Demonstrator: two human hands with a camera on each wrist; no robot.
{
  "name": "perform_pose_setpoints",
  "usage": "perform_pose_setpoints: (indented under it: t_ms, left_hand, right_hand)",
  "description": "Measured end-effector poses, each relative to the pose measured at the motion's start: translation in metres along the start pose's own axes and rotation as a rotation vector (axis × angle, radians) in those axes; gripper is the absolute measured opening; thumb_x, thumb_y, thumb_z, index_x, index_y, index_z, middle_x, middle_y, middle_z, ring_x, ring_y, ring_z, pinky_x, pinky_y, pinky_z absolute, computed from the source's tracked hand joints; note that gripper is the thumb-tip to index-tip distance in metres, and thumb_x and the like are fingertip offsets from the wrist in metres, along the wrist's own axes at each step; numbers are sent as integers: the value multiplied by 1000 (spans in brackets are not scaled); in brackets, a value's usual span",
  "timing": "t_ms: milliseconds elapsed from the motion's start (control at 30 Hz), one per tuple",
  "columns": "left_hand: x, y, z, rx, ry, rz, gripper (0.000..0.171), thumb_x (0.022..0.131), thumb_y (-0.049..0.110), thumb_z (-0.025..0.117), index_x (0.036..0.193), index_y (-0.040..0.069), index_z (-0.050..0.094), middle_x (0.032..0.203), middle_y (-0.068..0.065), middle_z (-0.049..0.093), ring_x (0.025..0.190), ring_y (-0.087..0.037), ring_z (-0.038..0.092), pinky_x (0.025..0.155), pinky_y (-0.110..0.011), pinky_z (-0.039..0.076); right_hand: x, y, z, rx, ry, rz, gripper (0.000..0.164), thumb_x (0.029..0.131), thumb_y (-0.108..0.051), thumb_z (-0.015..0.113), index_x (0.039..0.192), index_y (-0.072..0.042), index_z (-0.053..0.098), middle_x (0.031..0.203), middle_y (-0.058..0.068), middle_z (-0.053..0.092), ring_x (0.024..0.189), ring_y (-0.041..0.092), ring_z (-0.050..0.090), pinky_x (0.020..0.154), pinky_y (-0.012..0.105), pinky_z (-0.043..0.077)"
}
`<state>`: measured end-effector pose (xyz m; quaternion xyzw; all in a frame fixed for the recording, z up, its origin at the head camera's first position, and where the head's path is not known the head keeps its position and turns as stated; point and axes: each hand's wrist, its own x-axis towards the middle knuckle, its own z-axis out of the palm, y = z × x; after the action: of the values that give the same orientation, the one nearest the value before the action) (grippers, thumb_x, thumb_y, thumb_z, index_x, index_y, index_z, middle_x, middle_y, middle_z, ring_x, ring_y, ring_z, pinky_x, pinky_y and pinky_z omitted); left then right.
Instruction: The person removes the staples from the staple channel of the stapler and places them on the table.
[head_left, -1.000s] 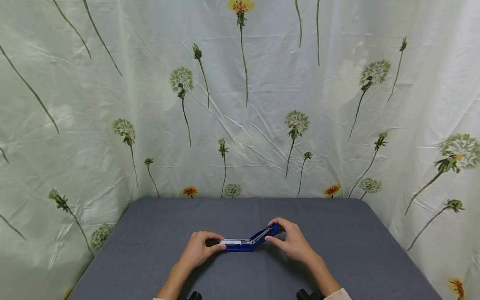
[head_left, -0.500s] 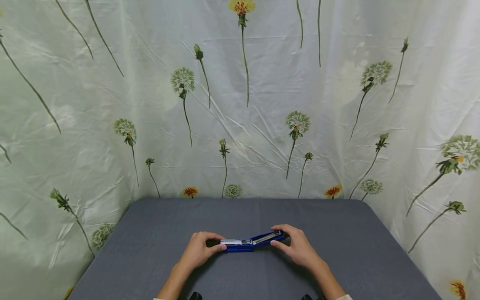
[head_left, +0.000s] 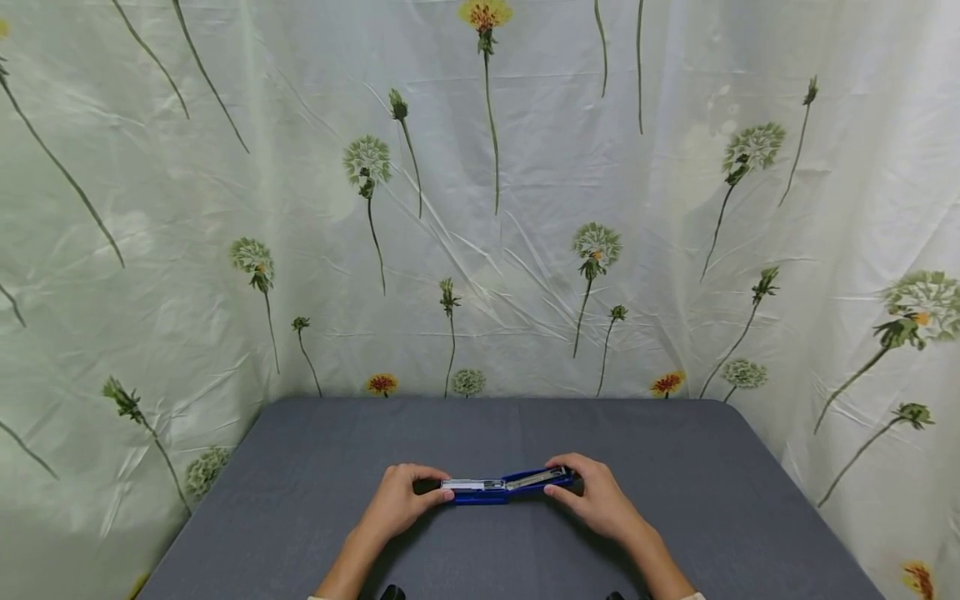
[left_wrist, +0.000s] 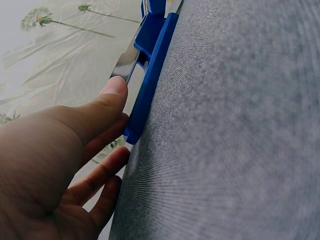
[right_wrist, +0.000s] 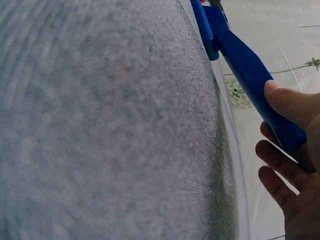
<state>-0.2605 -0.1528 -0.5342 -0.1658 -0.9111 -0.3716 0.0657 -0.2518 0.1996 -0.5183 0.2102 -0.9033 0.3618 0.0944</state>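
A blue stapler lies on the table with its top swung far back to the right, its metal staple channel bared. At the left end, my left hand pinches the metal channel between thumb and fingers; the blue base rests on the cloth in the left wrist view. My right hand grips the end of the raised blue top, thumb on the near side and fingers behind. That top slopes slightly upward from the hinge. Whether staples lie in the channel I cannot tell.
A grey cloth covers the table. Behind it and along the sides hangs a pale curtain printed with dandelions. Dark straps or devices at the wrists show partly at the bottom edge of the head view.
My right hand has moved right and down, swinging the stapler's top further back to a flatter angle. My left hand has stayed at the channel end.
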Motion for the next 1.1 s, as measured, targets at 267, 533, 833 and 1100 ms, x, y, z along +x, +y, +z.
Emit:
perform_pose_setpoints:
  t_ms: [267,533,833,1100]
  left_hand:
    - [-1,0,1,-7,23,-4,19,82,43,86,96,31,83,95,13,79,99,-14,73,91,-43,56]
    - [0,2,0,-23,30,-19,19,81,43,86,95,32,82,95,13,79,99,-15,73,92,-44,56]
    - [1,0,1,-9,45,-7,18,80,45,86,94,35,82,95,15,78,100,-15,73,92,-44,56]
    - [0,0,3,-17,59,0,17,80,43,87,93,34,82,93,15,78,97,-12,73,90,-41,57]
  right_hand:
    - [-1,-7,-5,-17,-50,-2,43,93,-33,78,129,-12,67,124,1,72,117,22,66,98,47,53]
    - [5,-25,-5,-82,-30,4,45,91,-34,80,129,-14,68,124,-2,70,118,20,65,98,47,53]
    - [20,-51,14,-103,-39,-59,29,93,-26,79,119,-14,72,118,-4,69,114,19,66,95,45,55]
    - [26,-63,36,-129,-125,-98,27,96,-29,76,117,-14,72,117,-3,70,113,18,65,94,42,55]
